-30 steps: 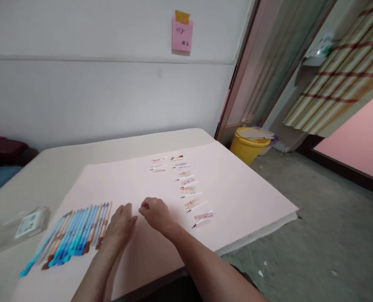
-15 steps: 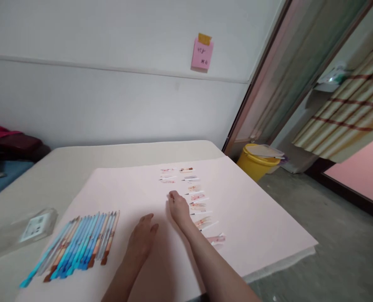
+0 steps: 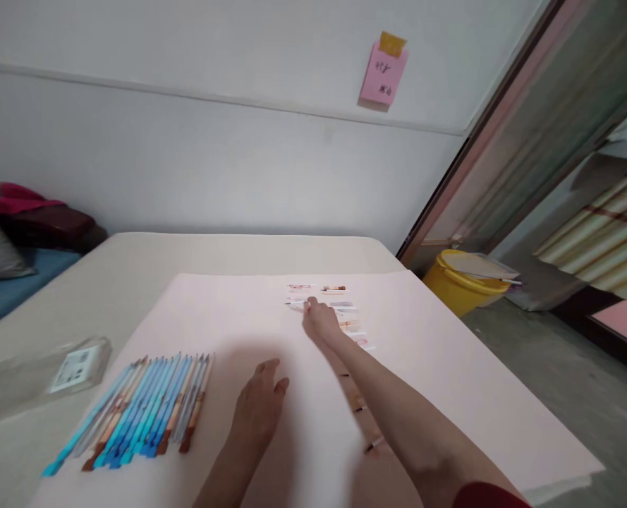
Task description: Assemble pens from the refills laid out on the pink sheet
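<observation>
My right hand (image 3: pixel 321 317) reaches to the far part of the pink sheet (image 3: pixel 228 303), its fingertips closed on the end of a thin white pen refill (image 3: pixel 295 303) with a dark tip. Other refills and pink-and-tan pen parts lie in a column to the right, partly covered by my right forearm; one refill (image 3: pixel 375 444) shows near the front. My left hand (image 3: pixel 263 395) hovers low over or rests on the sheet, fingers loosely bent, thumb apart, nothing in it. Left of it lies a row of blue, grey and orange-brown pens (image 3: pixel 144 409) side by side.
A clear plastic bag (image 3: pixel 32 381) with a white label lies on the cream table (image 3: pixel 133 257) at left. A yellow bucket (image 3: pixel 458 289) stands on the floor past the right edge. A white wall (image 3: pixel 212 169) with a pink note (image 3: pixel 384 74) rises behind the table.
My right hand has moved farther away across the sheet, to the white refill. My left hand stays near the row of pens. The camera view has turned slightly left.
</observation>
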{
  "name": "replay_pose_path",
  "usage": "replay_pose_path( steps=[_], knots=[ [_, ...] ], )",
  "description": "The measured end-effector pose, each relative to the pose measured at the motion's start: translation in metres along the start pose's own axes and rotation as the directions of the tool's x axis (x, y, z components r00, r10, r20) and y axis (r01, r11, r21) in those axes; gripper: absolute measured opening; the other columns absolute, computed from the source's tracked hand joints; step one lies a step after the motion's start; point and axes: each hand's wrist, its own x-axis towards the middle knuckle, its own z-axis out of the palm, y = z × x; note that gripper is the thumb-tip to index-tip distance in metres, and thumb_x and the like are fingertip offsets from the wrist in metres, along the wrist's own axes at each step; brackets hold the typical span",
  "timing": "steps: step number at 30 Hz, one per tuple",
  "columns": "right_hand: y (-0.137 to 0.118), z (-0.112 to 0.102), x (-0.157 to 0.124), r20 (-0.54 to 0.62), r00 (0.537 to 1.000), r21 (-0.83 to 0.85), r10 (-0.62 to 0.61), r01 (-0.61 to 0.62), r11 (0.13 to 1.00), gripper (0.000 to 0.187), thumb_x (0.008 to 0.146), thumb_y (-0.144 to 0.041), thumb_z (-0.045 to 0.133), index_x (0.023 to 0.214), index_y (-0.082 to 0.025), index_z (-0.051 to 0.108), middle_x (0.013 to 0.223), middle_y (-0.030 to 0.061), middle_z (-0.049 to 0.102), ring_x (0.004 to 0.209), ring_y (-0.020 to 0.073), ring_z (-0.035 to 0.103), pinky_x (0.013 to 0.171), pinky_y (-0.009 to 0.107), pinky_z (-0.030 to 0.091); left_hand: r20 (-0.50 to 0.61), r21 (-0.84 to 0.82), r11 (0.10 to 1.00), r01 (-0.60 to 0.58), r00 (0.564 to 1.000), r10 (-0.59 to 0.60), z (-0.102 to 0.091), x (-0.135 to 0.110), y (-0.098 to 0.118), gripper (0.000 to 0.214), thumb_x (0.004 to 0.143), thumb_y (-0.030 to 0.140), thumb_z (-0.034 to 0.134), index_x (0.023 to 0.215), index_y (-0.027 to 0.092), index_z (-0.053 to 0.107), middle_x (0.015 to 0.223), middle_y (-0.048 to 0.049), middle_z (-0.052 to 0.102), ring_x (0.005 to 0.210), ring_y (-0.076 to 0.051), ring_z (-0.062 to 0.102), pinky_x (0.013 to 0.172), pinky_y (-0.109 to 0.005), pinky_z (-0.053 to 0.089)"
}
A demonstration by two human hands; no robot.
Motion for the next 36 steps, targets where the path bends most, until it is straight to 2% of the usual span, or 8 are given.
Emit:
replay_pose_path(
  steps=[5, 11, 16, 21, 25, 36],
  knots=[
    [0.012, -0.007, 0.01, -0.049, 0.999, -0.049, 0.003, -0.005, 0.999, 0.03, 0.091, -0.014, 0.031, 0.118, -0.014, 0.045, 0.096, 0.0128, 0.064, 0.092, 0.0229, 0.059, 0.075, 0.03, 0.032, 0.016, 0.014, 1.0, 0.002, 1.0, -0.003, 0.001, 0.001, 0.003, 0.044, 0.086, 0.028, 0.035, 0.125, 0.012, 0.047, 0.126, -0.013, 0.053, 0.108, -0.022, 0.055, 0.091, -0.031, 0.039],
    [0.013, -0.003, 0.024, -0.004, 1.0, -0.079, -0.03, 0.029, 0.996, 0.02, 0.086, -0.013, 0.043, 0.103, -0.014, 0.053, 0.089, 0.0123, 0.065, 0.087, 0.0235, 0.057, 0.071, 0.029, 0.031, 0.025, 0.054, 0.998, -0.032, 0.999, 0.031, 0.006, -0.002, 0.002, 0.043, 0.087, 0.027, 0.035, 0.125, 0.012, 0.048, 0.128, -0.0134, 0.052, 0.111, -0.024, 0.053, 0.092, -0.034, 0.039],
    [0.007, 0.004, 0.015, -0.002, 0.997, -0.1, -0.079, 0.079, 0.992, 0.018, 0.085, -0.014, 0.044, 0.099, -0.015, 0.056, 0.092, 0.012, 0.065, 0.094, 0.0239, 0.053, 0.076, 0.03, 0.03, 0.016, 0.071, 0.997, -0.036, 0.999, 0.035, 0.003, -0.003, 0.002, 0.042, 0.087, 0.027, 0.035, 0.124, 0.012, 0.048, 0.127, -0.0141, 0.053, 0.111, -0.024, 0.053, 0.091, -0.035, 0.04],
    [-0.003, 0.007, 0.001, 0.014, 0.989, -0.109, -0.148, 0.149, 0.983, 0.019, 0.088, -0.025, 0.047, 0.095, -0.016, 0.062, 0.099, 0.012, 0.064, 0.098, 0.0238, 0.051, 0.077, 0.03, 0.03, 0.021, 0.075, 0.997, -0.034, 0.999, 0.033, 0.0, -0.005, 0.006, 0.04, 0.087, 0.026, 0.037, 0.123, 0.013, 0.049, 0.126, -0.0141, 0.053, 0.111, -0.024, 0.054, 0.089, -0.034, 0.041],
    [-0.009, 0.01, -0.004, 0.031, 0.98, -0.102, -0.194, 0.197, 0.975, 0.021, 0.088, -0.024, 0.046, 0.093, -0.021, 0.066, 0.101, 0.0079, 0.064, 0.098, 0.0209, 0.05, 0.078, 0.029, 0.031, 0.012, 0.072, 0.996, -0.053, 0.999, 0.053, -0.002, -0.007, 0.008, 0.037, 0.088, 0.025, 0.036, 0.12, 0.015, 0.051, 0.125, -0.0133, 0.054, 0.111, -0.024, 0.054, 0.089, -0.033, 0.041],
    [-0.01, 0.021, 0.021, 0.016, 0.996, -0.136, -0.084, 0.085, 0.987, 0.028, 0.089, -0.021, 0.036, 0.103, -0.019, 0.061, 0.098, 0.0132, 0.061, 0.09, 0.0244, 0.054, 0.072, 0.032, 0.035, 0.046, 0.074, 0.997, -0.009, 0.999, 0.006, -0.006, -0.008, 0.009, 0.036, 0.087, 0.027, 0.037, 0.118, 0.017, 0.052, 0.125, -0.009, 0.053, 0.108, -0.019, 0.054, 0.089, -0.027, 0.039]
  ],
)
